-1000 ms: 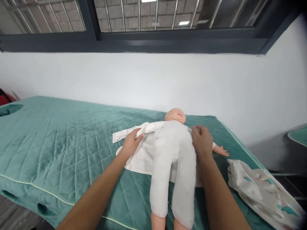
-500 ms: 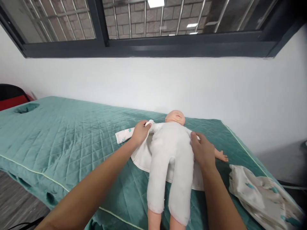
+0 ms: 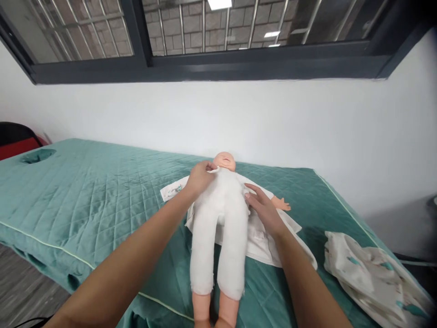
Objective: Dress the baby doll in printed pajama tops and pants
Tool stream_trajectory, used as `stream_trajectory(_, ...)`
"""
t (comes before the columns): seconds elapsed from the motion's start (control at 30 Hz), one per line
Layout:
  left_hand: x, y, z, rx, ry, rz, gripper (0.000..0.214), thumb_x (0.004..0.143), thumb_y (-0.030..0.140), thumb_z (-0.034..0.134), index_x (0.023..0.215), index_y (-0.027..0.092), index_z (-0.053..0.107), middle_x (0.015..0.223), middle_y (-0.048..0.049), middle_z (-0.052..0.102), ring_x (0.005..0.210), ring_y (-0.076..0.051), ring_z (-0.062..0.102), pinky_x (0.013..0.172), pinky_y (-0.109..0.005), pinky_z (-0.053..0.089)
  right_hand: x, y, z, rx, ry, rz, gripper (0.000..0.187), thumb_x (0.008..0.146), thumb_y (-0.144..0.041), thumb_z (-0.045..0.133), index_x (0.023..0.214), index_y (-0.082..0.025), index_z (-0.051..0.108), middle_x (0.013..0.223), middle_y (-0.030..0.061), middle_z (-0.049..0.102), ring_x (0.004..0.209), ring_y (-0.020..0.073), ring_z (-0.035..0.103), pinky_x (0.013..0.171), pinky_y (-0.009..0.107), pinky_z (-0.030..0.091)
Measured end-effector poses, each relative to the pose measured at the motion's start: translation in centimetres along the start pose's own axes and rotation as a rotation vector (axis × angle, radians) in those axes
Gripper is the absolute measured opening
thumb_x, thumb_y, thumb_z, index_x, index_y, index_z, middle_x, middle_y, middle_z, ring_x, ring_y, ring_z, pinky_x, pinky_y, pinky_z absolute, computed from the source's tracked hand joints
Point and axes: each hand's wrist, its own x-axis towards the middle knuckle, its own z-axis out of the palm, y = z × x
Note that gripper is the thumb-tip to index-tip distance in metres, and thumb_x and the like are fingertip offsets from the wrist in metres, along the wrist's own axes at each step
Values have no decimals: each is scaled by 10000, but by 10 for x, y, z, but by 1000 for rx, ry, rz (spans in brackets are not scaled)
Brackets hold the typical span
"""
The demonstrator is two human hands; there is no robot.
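Note:
A baby doll (image 3: 223, 196) with a white cloth body lies on its back, head toward the wall. Spread beneath it is a white baby shirt (image 3: 264, 246), its printed sleeve (image 3: 173, 188) stretched out on the left. My left hand (image 3: 202, 176) pinches the shirt's edge by the doll's shoulder and neck. Against the other side of the doll's torso rests my right hand (image 3: 265, 208), fingers apart, with no cloth visibly gripped. The doll's bare hand (image 3: 281, 203) pokes out beyond my right hand.
Green quilted bedding (image 3: 112, 191) covers the bed, which has a face hole (image 3: 38, 156) at the far left. A crumpled printed cloth (image 3: 368, 273) lies at the right. Behind stands a white wall (image 3: 191, 118) below a barred window (image 3: 218, 66).
The doll has shifted left over the shirt, and more of the shirt shows on the right. My left hand has moved toward the neck; my right hand has moved left with the torso.

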Motion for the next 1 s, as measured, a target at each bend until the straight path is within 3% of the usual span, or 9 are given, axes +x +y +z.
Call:
stream_trajectory(0.1, -16, 32, -16, -58, -272, 6, 229, 721, 104, 678, 939, 174, 663, 1027, -76, 751, 891, -201, 685, 839, -351, 522, 0, 2, 2, -11, -15, 19, 641, 785, -582, 684, 1290, -207, 567, 845, -3, 636, 775, 168, 555, 732, 306, 445)
stream_trajectory(0.17, -24, 51, -27, -136, -389, 36, 180, 784, 162, 651, 964, 170, 659, 1033, -88, 752, 738, -171, 674, 754, -368, 544, -2, 3, 3, -25, 6, 1, 613, 794, -570, 670, 1271, -198, 569, 791, -21, 597, 733, 160, 522, 698, 302, 429)
stream_trajectory(0.27, -28, 65, -40, -297, -342, 73, 171, 840, 209, 605, 1003, 165, 626, 1103, -114, 733, 584, -116, 630, 677, -379, 561, -4, 2, 5, -42, 12, -20, 573, 812, -548, 651, 1257, -197, 568, 736, -38, 551, 689, 156, 496, 661, 303, 414)
stream_trajectory(0.4, -21, 49, -39, -262, -157, 67, 138, 838, 198, 591, 973, 172, 593, 1069, -100, 737, 695, -155, 682, 695, -356, 567, -5, 2, 6, -58, -8, -27, 571, 812, -541, 639, 1258, -195, 557, 679, -65, 480, 650, 152, 462, 637, 297, 383)
stream_trajectory(0.5, -16, 25, -22, 25, -87, 67, 110, 855, 203, 579, 952, 189, 630, 1026, -83, 749, 942, -230, 702, 842, -370, 550, -4, 4, 6, -65, -19, -33, 568, 815, -534, 622, 1270, -202, 548, 691, -68, 456, 656, 152, 453, 639, 291, 372)
stream_trajectory(0.6, -16, 12, 1, 233, -172, 116, 199, 888, 212, 562, 1056, 199, 667, 1143, -91, 740, 1106, -269, 669, 1000, -410, 486, -3, 5, 5, -84, -16, -56, 561, 822, -523, 619, 1278, -202, 558, 675, -80, 357, 634, 142, 397, 621, 280, 342)
stream_trajectory(0.8, -3, 28, 42, 166, -207, 217, 199, 906, 199, 537, 1053, 175, 669, 1188, -93, 720, 1131, -229, 662, 1038, -357, 474, -3, 11, 4, -119, -38, -123, 539, 885, -492, 583, 1345, -213, 536, 717, -66, 323, 655, 141, 377, 635, 279, 350)
stream_trajectory(0.9, 11, 37, 70, 345, -386, 315, 258, 889, 195, 548, 1115, 177, 671, 1251, -113, 699, 1182, -255, 639, 1037, -365, 470, -3, 14, 5, -178, -34, -172, 475, 914, -467, 559, 1324, -227, 542, 780, -41, 449, 726, 161, 455, 706, 297, 408)
stream_trajectory(1.0, 23, 40, 103, 522, -618, 378, 333, 838, 219, 628, 1166, 191, 673, 1286, -121, 690, 1178, -288, 639, 1004, -381, 477, -5, 15, 6, -230, -52, -182, 334, 945, -466, 507, 1151, -221, 600, 944, 17, 607, 888, 204, 549, 833, 338, 449)
